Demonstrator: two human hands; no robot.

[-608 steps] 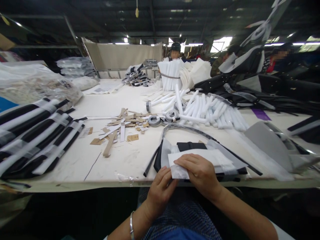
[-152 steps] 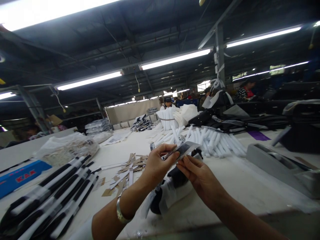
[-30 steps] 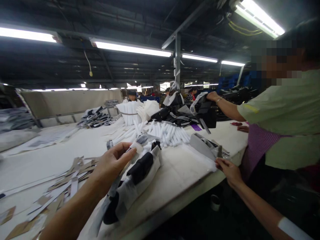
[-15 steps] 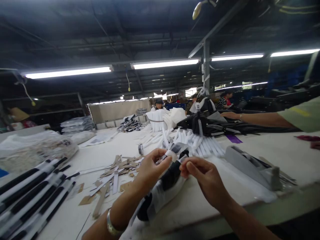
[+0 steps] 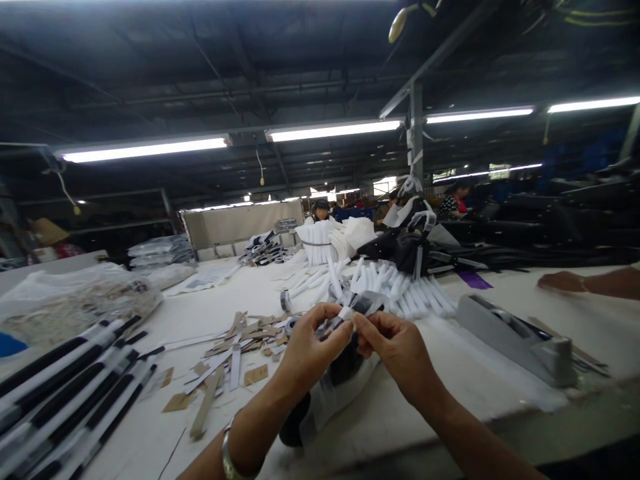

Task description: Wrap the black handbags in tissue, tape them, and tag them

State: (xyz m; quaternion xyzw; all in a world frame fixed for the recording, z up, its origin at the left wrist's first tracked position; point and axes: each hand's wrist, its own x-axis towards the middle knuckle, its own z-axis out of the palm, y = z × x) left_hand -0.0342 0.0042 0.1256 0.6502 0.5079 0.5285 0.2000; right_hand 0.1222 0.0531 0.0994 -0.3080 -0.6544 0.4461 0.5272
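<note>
A small white strip point(image 5: 345, 313), perhaps paper or tape, is pinched between the thumb and fingers of my left hand point(image 5: 314, 343). From the other side, my right hand point(image 5: 399, 350) closes thumb and forefinger on the strip's right edge, so both hands nearly touch. Beneath them lies a black bundle with translucent white wrapping point(image 5: 327, 403), tilted along the table's near part. My hands cover its upper end. Grey, clear-looking wrapping point(image 5: 369, 300) shows just behind the fingers.
A grey tape dispenser point(image 5: 515, 337) stands on the right, with a co-worker's hand point(image 5: 563, 281) beyond. White tubes point(image 5: 395, 283) are heaped behind my hands. Cardboard scraps point(image 5: 240, 340) lie left of centre, near a small roll point(image 5: 285, 300). Black-and-white wrapped lengths point(image 5: 75, 393) fill the left.
My right hand has moved left and up to meet my left hand at the white strip. The co-worker's arm has drawn back right from the black pile to the table.
</note>
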